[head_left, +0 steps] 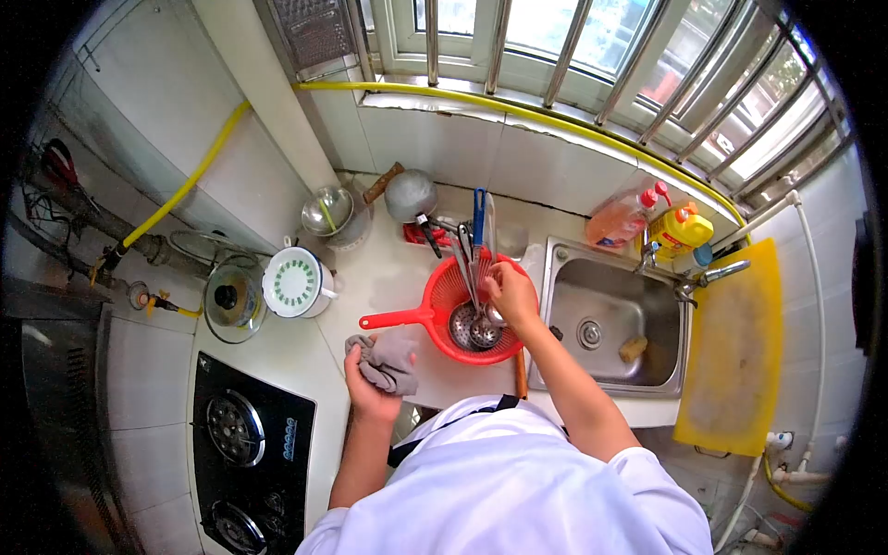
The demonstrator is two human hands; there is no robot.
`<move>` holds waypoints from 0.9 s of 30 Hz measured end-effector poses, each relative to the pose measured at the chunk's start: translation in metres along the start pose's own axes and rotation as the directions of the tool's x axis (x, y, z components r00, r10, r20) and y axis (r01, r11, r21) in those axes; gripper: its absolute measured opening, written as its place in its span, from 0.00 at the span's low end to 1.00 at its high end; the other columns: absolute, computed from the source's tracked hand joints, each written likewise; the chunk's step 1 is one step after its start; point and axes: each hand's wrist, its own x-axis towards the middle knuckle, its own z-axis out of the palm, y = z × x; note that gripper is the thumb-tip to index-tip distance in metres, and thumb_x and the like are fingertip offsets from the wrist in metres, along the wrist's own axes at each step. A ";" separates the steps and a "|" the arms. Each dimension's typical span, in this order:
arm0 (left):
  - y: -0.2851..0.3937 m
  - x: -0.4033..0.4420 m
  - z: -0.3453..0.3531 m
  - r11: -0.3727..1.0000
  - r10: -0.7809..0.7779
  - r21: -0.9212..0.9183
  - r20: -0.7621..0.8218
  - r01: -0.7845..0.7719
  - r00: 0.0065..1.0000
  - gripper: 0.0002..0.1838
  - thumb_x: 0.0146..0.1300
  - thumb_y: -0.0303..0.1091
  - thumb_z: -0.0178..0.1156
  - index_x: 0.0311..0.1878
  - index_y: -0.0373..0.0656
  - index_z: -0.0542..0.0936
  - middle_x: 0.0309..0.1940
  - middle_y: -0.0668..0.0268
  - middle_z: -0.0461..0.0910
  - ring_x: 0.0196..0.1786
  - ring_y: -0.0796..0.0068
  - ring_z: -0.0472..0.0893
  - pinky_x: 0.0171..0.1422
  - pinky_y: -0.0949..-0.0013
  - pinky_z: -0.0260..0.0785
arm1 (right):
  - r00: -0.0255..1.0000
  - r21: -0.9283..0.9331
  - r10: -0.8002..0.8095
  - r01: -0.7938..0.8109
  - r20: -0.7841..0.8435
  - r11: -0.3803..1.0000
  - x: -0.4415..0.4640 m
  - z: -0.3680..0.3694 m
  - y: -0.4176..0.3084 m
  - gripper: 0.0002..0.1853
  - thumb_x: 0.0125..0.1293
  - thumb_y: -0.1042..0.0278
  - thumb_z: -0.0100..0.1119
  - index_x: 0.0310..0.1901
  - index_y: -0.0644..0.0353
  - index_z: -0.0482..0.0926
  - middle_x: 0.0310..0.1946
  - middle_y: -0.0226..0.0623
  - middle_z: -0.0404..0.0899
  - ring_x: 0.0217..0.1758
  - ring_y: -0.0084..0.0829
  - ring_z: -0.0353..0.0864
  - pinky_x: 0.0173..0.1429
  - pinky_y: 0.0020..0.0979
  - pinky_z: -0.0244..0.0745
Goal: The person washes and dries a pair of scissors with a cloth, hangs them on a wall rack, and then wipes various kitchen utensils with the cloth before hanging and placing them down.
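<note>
A crumpled grey cloth (384, 363) is in my left hand (372, 396), its fingers closed around it, just left of my body. My right hand (512, 294) reaches over a red plastic colander (440, 313) with its fingers pinched together. What they grip is mostly hidden. Directly under them shows a rounded metal utensil end (496, 316). Inside the colander lie metal utensils, among them a slotted skimmer (484, 333), with handles leaning toward the wall. One handle is blue (478, 215). The colander's long red handle (393, 319) points left, above the cloth.
To the right is a steel sink (606, 287) with a sponge (633, 349) in it. Detergent bottles (680, 229) stand behind it. A gas hob (254, 444), a white enamel pot (298, 282), a glass lid (233, 298) and metal bowls (328, 213) are on the left.
</note>
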 end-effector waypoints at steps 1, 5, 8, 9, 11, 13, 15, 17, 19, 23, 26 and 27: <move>-0.002 0.002 -0.001 1.000 -0.025 -0.010 -0.018 0.025 1.000 0.16 0.61 0.50 0.47 0.46 0.52 0.73 0.50 0.64 0.74 0.52 0.60 0.73 0.52 0.44 0.68 | 1.000 -0.003 0.004 -0.004 0.001 1.000 0.000 0.001 0.000 0.17 0.56 0.55 0.61 0.37 0.62 0.77 0.31 0.46 0.81 0.35 0.43 0.80 0.41 0.40 0.74; -0.008 0.004 0.003 0.999 -0.048 -0.019 0.033 0.048 0.998 0.16 0.61 0.49 0.47 0.46 0.53 0.73 0.50 0.65 0.74 0.53 0.60 0.73 0.52 0.45 0.68 | 0.972 -0.254 0.044 0.017 0.233 0.967 0.002 0.009 -0.006 0.16 0.54 0.55 0.63 0.31 0.62 0.79 0.28 0.46 0.80 0.34 0.45 0.80 0.40 0.41 0.73; -0.006 0.005 0.007 0.999 -0.042 -0.020 0.035 0.043 0.998 0.16 0.61 0.49 0.47 0.46 0.53 0.74 0.50 0.65 0.74 0.53 0.60 0.73 0.53 0.45 0.68 | 0.976 -0.210 0.017 0.029 0.216 0.977 0.001 0.015 -0.004 0.16 0.54 0.55 0.62 0.31 0.62 0.78 0.27 0.47 0.80 0.34 0.46 0.80 0.40 0.42 0.73; -0.007 0.006 0.006 0.999 -0.033 -0.030 0.053 0.034 0.998 0.16 0.61 0.49 0.47 0.46 0.53 0.74 0.51 0.65 0.74 0.54 0.60 0.73 0.54 0.45 0.67 | 0.968 -0.217 0.055 -0.001 0.243 0.976 0.001 0.015 -0.005 0.16 0.54 0.55 0.62 0.32 0.62 0.78 0.29 0.48 0.80 0.36 0.47 0.80 0.42 0.44 0.73; -0.005 0.009 0.002 0.999 -0.024 -0.029 0.060 0.026 0.998 0.16 0.62 0.49 0.46 0.47 0.53 0.74 0.51 0.65 0.74 0.54 0.60 0.73 0.54 0.45 0.67 | 0.958 -0.226 0.092 -0.030 0.272 0.974 0.001 0.013 -0.008 0.16 0.54 0.55 0.61 0.33 0.62 0.78 0.31 0.49 0.80 0.38 0.48 0.79 0.44 0.45 0.73; -0.003 0.009 -0.001 0.999 -0.015 -0.027 0.066 0.017 0.998 0.16 0.62 0.49 0.46 0.47 0.54 0.74 0.51 0.65 0.74 0.54 0.60 0.73 0.55 0.45 0.67 | 0.961 -0.232 0.110 -0.050 0.255 0.972 0.000 0.010 -0.012 0.16 0.53 0.56 0.61 0.32 0.62 0.77 0.31 0.49 0.80 0.37 0.50 0.79 0.43 0.45 0.73; -0.003 0.009 -0.001 1.000 0.000 0.000 0.068 0.000 0.998 0.17 0.62 0.50 0.46 0.49 0.54 0.73 0.52 0.65 0.74 0.55 0.60 0.73 0.55 0.44 0.66 | 0.964 -0.091 0.088 -0.068 0.250 0.994 -0.001 0.015 -0.002 0.15 0.54 0.57 0.60 0.32 0.63 0.76 0.29 0.48 0.80 0.35 0.46 0.80 0.41 0.43 0.74; -0.002 0.008 0.002 1.000 -0.005 -0.006 0.075 0.005 0.997 0.17 0.63 0.50 0.46 0.49 0.53 0.73 0.52 0.65 0.74 0.54 0.60 0.73 0.55 0.46 0.66 | 0.968 0.054 0.066 -0.081 0.240 0.995 -0.004 0.021 0.008 0.15 0.55 0.58 0.60 0.32 0.63 0.75 0.27 0.47 0.79 0.32 0.43 0.81 0.38 0.40 0.74; -0.002 0.012 0.004 1.000 -0.009 -0.011 0.086 0.010 0.996 0.17 0.63 0.50 0.45 0.49 0.52 0.73 0.51 0.65 0.74 0.54 0.61 0.73 0.55 0.48 0.67 | 0.957 0.431 0.055 -0.180 0.286 0.884 -0.006 0.015 -0.001 0.11 0.60 0.63 0.58 0.35 0.63 0.72 0.24 0.40 0.78 0.27 0.30 0.80 0.32 0.32 0.73; 0.004 0.035 0.025 0.980 0.175 0.063 0.168 -0.188 0.970 0.18 0.66 0.48 0.43 0.51 0.48 0.72 0.50 0.65 0.74 0.52 0.66 0.74 0.56 0.58 0.68 | 0.963 0.632 -0.037 -0.145 0.266 0.761 -0.008 -0.019 -0.043 0.08 0.65 0.68 0.54 0.41 0.62 0.71 0.23 0.32 0.77 0.26 0.19 0.76 0.28 0.25 0.70; 0.007 0.044 0.074 0.923 0.290 0.167 0.286 -0.346 0.913 0.22 0.67 0.50 0.41 0.55 0.46 0.69 0.51 0.66 0.73 0.52 0.69 0.73 0.57 0.64 0.67 | 0.903 0.662 -0.205 -0.108 0.377 0.742 -0.012 -0.044 -0.063 0.12 0.66 0.68 0.51 0.50 0.60 0.70 0.23 0.26 0.75 0.20 0.12 0.66 0.22 0.16 0.60; 0.003 0.045 0.092 0.878 0.331 0.224 0.353 -0.422 0.875 0.24 0.67 0.51 0.40 0.58 0.46 0.68 0.52 0.67 0.71 0.52 0.71 0.73 0.57 0.66 0.66 | 0.902 0.664 -0.211 -0.103 0.376 0.741 -0.017 -0.053 -0.073 0.12 0.66 0.68 0.51 0.50 0.60 0.70 0.23 0.26 0.75 0.20 0.12 0.66 0.22 0.16 0.60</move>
